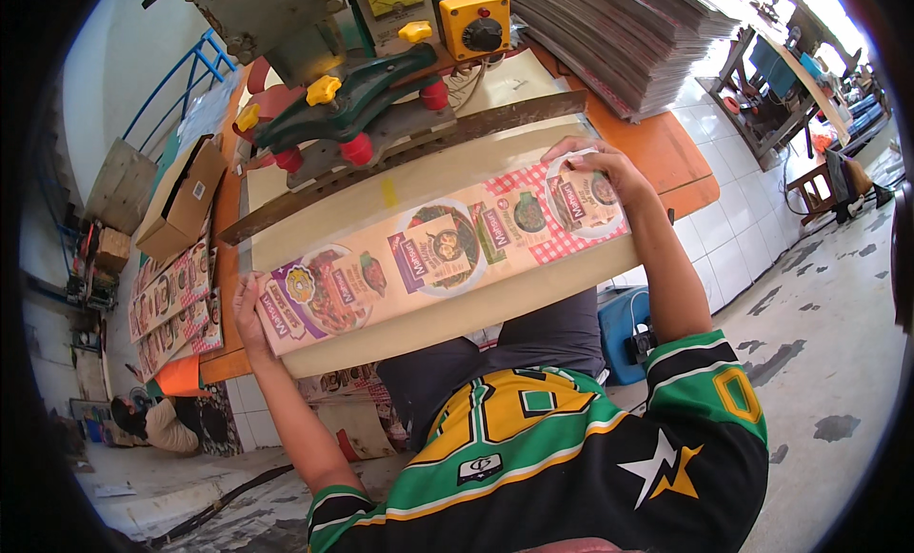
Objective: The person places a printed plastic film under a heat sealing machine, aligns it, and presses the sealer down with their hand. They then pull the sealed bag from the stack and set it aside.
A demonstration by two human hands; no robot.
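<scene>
Printed strip [443, 253], a long band of cardboard with food pictures and a red-checked end, lies slantwise on a pale sheet [447, 310] that covers the worktop [671, 153]. Both hands hold it by its ends. The left hand [249, 310] grips the purple end at the near edge of the worktop, fingers curled round the strip's short edge with the thumb on top. The right hand [600, 167] rests on the checked end, fingers bent over the far edge and pressing the strip down; whether the fingertips pinch it from below cannot be told.

Just behind the strip a dark metal bar [419, 153] runs along the sheet, and behind that stands a green machine [357, 101] with red and yellow knobs. A yellow switch box [473, 22] sits beyond the machine. Right of the machine, a tall stack of sheets [628, 34] fills the far corner of the worktop. Left of the strip, an open cardboard box [181, 201] lies on the worktop's end, and more printed strips [171, 306] lie near it. Below the worktop a blue box [624, 329] stands on the tiled floor [809, 296].
</scene>
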